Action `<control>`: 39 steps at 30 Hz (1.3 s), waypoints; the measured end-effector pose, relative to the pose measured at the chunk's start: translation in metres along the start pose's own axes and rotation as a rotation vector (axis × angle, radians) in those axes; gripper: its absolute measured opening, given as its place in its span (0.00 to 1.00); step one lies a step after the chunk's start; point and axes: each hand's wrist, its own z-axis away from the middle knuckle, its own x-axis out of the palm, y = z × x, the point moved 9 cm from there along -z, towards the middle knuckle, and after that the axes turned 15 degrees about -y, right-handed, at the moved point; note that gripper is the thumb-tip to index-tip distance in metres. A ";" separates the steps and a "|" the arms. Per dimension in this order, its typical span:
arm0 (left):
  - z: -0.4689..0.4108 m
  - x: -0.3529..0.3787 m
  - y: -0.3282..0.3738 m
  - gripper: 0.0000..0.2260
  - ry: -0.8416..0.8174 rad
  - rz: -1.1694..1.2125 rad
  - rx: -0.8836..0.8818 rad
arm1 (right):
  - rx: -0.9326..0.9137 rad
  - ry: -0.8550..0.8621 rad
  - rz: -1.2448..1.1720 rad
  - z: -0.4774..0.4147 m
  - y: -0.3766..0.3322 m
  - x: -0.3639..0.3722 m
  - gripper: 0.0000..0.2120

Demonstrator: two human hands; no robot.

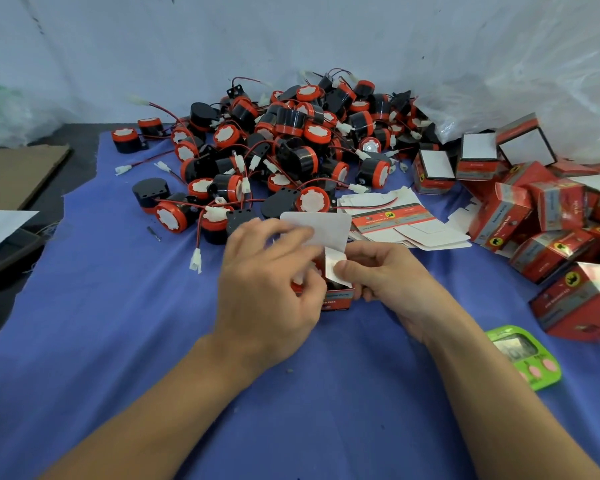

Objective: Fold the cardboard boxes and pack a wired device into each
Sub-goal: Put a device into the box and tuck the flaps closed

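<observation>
Cloth: a blue cloth (118, 341) covers the work surface.
Timer: a green timer (523, 355) with pink buttons lies at 4 o'clock from the hands, well apart from them.
Left hand: the left hand (267, 282) curls over the left side of a small red box (338, 297) at the centre and grips it, fingertips touching the raised white lid flap (326, 226).
Right hand: the right hand (388, 275) pinches the box's small side flap (335, 268) between thumb and forefinger.
Box: it stands on the cloth with its top open. Something dark shows inside, too hidden to name.
Flat boxes: a stack of unfolded box blanks (395, 223) lies at 1 o'clock, just beyond the right hand.
Folded boxes: a heap of red folded boxes (534, 209) lies tumbled at 2 to 3 o'clock.
Devices: a big pile of wired devices (291, 140) sits at 12 o'clock. They have round black bodies, red rims, and wires ending in white plugs.
Cardboard: a brown cardboard sheet (18, 171) lies at 10 o'clock.
</observation>
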 end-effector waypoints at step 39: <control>0.014 0.060 -0.059 0.19 -0.437 0.780 -0.372 | 0.097 0.402 0.234 0.010 -0.007 -0.003 0.10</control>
